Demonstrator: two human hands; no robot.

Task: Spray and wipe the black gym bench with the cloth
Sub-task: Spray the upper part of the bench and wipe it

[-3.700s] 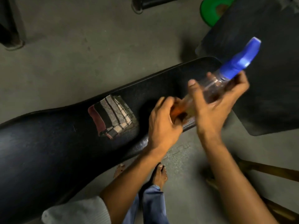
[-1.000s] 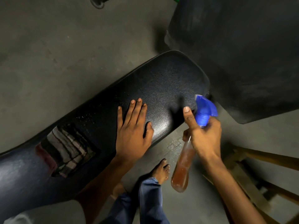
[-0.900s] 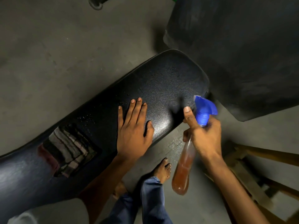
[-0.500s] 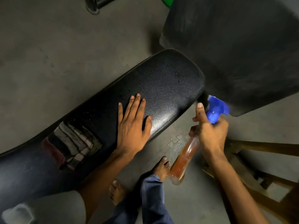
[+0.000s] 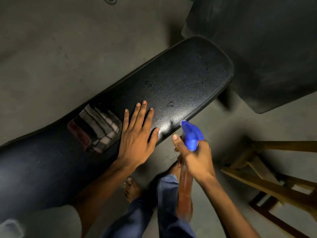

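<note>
The black gym bench [image 5: 180, 78] runs from lower left to upper right, with wet droplets on its far end. A folded striped cloth [image 5: 96, 129] lies on the pad, just left of my left hand [image 5: 137, 136], which rests flat on the bench with fingers spread. My right hand [image 5: 195, 157] holds a clear spray bottle [image 5: 184, 194] of orange liquid by the neck. Its blue trigger head [image 5: 191, 134] points toward the bench's near edge, and the bottle body hangs down below my hand.
A large black mat or pad [image 5: 265, 48] lies on the floor beyond the bench's right end. A wooden frame [image 5: 267, 174] stands at the lower right. My bare feet [image 5: 130, 188] and jeans are on the grey concrete floor below the bench.
My right hand has swung the spray bottle left and nearer, its nozzle now over the bench's near edge. More droplets show on the pad. My left hand stays flat on the bench.
</note>
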